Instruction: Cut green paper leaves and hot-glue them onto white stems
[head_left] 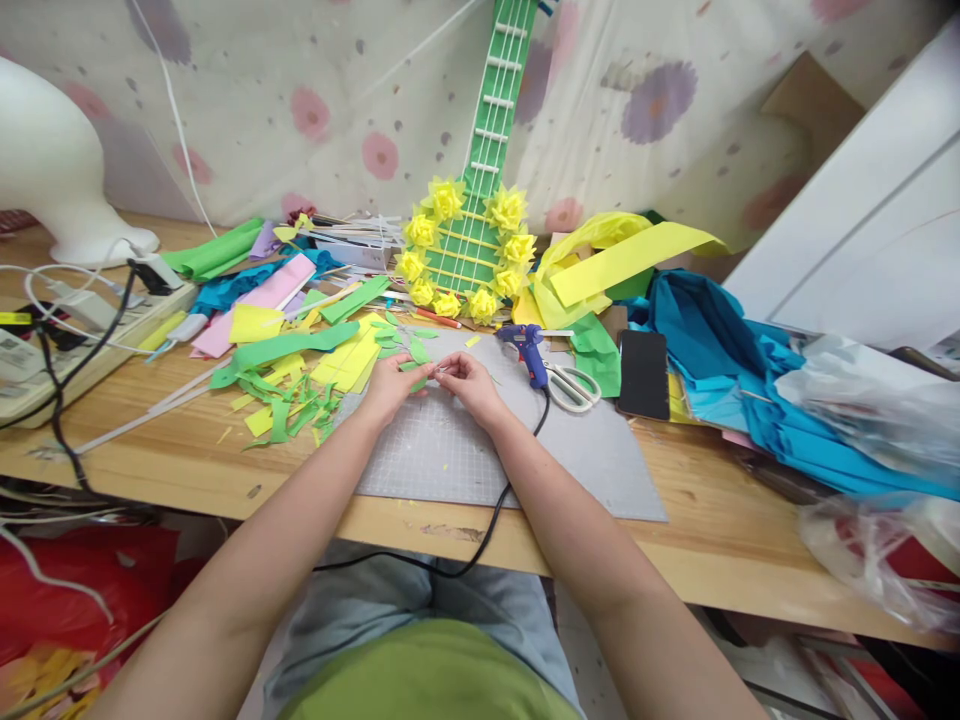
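both forearms reach forward over the surface and converge; wrists are raised slightly, fingers bent inward. left hand: thumb and fingers pinch a green paper piece. right hand: fingertips are pressed together on a small item, too small to identify, just beside that piece. both hands are above the grey cutting mat.

containers: one clear plastic bag, well to the right of the hands, with red and white contents, not identifiable. one red plastic bag, below and left of the hands; contents not determined.

count: one paper guitar beyond the hands, bearing nine yellow paper flowers and five white bars in view. right of the hands: one blue glue gun, one pair of white-handled scissors, one black phone. left of the hands: green and yellow paper scraps, too many overlapping to count.
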